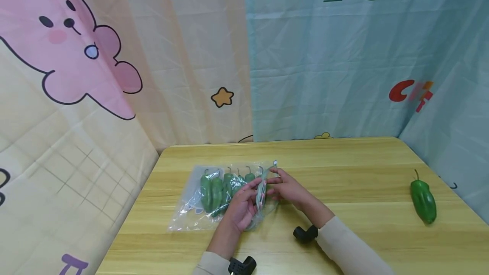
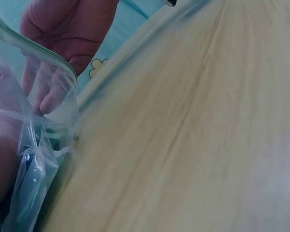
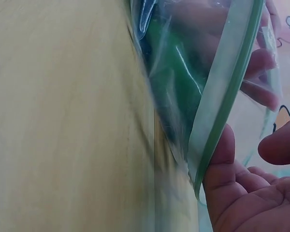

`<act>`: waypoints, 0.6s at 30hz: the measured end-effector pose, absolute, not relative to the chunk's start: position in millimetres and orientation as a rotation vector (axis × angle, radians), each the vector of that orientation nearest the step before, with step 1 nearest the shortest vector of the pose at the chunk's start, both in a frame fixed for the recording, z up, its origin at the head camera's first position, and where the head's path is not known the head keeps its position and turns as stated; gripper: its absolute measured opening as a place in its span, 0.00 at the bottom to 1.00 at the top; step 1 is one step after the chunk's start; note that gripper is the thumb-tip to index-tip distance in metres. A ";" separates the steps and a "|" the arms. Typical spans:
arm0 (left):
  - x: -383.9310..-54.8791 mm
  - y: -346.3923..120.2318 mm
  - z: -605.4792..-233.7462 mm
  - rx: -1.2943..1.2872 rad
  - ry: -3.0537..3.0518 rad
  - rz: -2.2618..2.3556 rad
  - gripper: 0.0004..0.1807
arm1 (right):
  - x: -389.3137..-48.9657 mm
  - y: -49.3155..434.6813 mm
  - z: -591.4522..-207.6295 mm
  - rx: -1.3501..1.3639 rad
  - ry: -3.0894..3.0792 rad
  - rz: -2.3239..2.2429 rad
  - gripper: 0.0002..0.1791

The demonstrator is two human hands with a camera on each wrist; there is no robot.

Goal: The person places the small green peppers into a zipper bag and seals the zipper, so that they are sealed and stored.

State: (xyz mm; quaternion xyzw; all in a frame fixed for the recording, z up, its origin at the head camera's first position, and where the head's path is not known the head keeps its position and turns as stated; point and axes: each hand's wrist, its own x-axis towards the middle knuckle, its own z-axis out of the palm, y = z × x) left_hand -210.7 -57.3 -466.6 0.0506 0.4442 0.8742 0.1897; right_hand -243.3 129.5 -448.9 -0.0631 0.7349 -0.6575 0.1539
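Note:
A clear zip bag [image 1: 182,220] with a green seal strip [image 3: 232,92] lies on the table, its mouth end raised on the right. Several green peppers [image 1: 216,192] show through the plastic, stems toward the back. My left hand [image 1: 240,207] holds the bag near its mouth, and some of its fingers [image 3: 260,63] show beyond the strip in the right wrist view. At the mouth's far side my right hand [image 1: 288,190] touches the strip with fingers apart. In the left wrist view its fingers [image 2: 50,94] appear through the plastic.
One loose green pepper [image 1: 423,202] lies at the table's right side. The wooden table [image 1: 355,173] meets printed curtains [image 1: 324,63] at the back and sides. A black wrist camera [image 1: 305,234] sits at my right cuff, another camera [image 1: 242,265] at my left.

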 end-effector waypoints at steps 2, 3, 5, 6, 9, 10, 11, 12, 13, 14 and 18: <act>-211.4 -58.0 -468.0 0.127 1.240 2.462 0.23 | -243.9 130.0 -449.2 -0.165 2.104 -1.889 0.35; -211.9 -58.2 -468.7 0.117 1.231 2.467 0.22 | -244.0 130.3 -449.2 -0.161 2.105 -1.888 0.35; -212.8 -58.5 -469.8 0.096 1.216 2.475 0.21 | -244.2 130.5 -449.2 -0.146 2.106 -1.890 0.35; -213.2 -58.6 -470.3 0.090 1.210 2.477 0.21 | -244.1 130.6 -448.9 -0.140 2.107 -1.890 0.35; -213.3 -59.1 -471.8 0.074 1.192 2.484 0.21 | -243.3 130.5 -447.9 -0.134 2.105 -1.888 0.35; -213.0 -59.3 -472.2 0.072 1.195 2.483 0.21 | -243.0 130.5 -447.9 -0.134 2.104 -1.888 0.35; -212.7 -59.4 -472.6 0.068 1.194 2.483 0.21 | -242.6 130.7 -447.8 -0.135 2.105 -1.888 0.35; -212.5 -59.4 -472.9 0.067 1.195 2.483 0.22 | -242.3 130.9 -447.6 -0.136 2.107 -1.886 0.35; -212.3 -59.4 -473.3 0.063 1.193 2.484 0.21 | -242.0 131.2 -447.7 -0.137 2.110 -1.886 0.34; -212.3 -59.2 -473.7 0.057 1.189 2.485 0.21 | -241.6 131.7 -447.7 -0.139 2.115 -1.884 0.34; -212.4 -58.9 -474.7 0.041 1.186 2.486 0.20 | -239.8 134.3 -446.5 -0.150 2.145 -1.882 0.33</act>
